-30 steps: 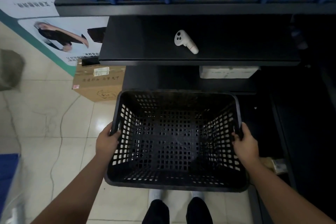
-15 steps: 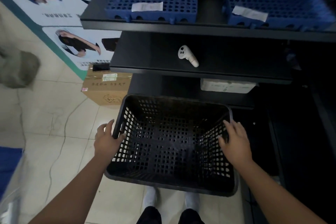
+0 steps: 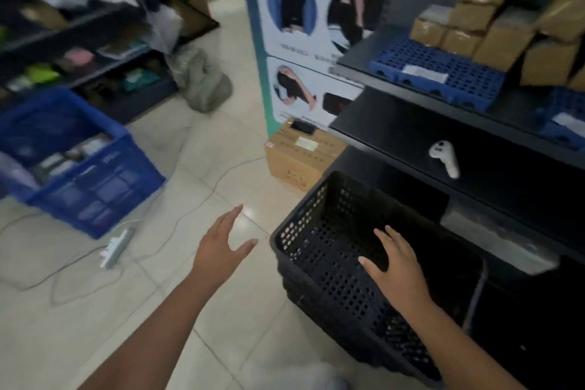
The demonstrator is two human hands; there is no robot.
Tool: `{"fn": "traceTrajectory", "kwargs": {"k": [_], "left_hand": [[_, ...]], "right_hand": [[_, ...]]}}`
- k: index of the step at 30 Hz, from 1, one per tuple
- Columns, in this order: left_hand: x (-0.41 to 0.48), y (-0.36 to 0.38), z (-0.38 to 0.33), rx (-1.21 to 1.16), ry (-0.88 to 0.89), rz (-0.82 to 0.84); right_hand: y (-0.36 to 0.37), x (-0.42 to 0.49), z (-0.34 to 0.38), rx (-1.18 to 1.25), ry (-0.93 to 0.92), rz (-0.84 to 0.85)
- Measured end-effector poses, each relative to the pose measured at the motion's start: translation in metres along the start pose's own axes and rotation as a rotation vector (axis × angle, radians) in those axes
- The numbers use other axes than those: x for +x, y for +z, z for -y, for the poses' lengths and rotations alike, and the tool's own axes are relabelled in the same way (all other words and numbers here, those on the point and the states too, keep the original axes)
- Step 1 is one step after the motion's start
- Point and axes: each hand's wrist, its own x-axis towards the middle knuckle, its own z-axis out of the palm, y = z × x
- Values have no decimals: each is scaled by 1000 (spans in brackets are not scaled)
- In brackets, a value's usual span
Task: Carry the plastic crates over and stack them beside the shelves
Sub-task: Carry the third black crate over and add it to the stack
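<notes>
A black perforated plastic crate [image 3: 332, 231] stands on the tiled floor against the dark shelves [image 3: 395, 123], seemingly nested on another black crate beneath it. My right hand [image 3: 395, 263] hovers above the crate's opening with fingers spread, holding nothing. My left hand [image 3: 226, 245] is open over the floor, a short way left of the crate's rim. A blue plastic crate [image 3: 79, 161] filled with items sits on the floor at the far left.
A cardboard box [image 3: 300, 158] with a phone on top stands left of the shelves. A white controller [image 3: 444, 158] lies on a shelf. A power strip [image 3: 115, 247] with cables lies on the floor. Another rack [image 3: 79, 25] and a grey bag [image 3: 202, 79] stand behind.
Both hands have let go of the black crate and pulled away from its rims. The view has swung left, bringing the blue crate and the far rack into sight.
</notes>
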Motion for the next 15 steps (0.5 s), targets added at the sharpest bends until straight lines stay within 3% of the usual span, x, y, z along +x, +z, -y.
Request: {"fn": "traceTrajectory", "kwargs": {"k": [8, 15], "left_hand": [[-141, -132, 103, -93, -252, -270], [-314, -240, 206, -128, -438, -561]], "right_hand": [[56, -36, 178, 85, -389, 86], [164, -135, 342, 135, -719, 251]]}}
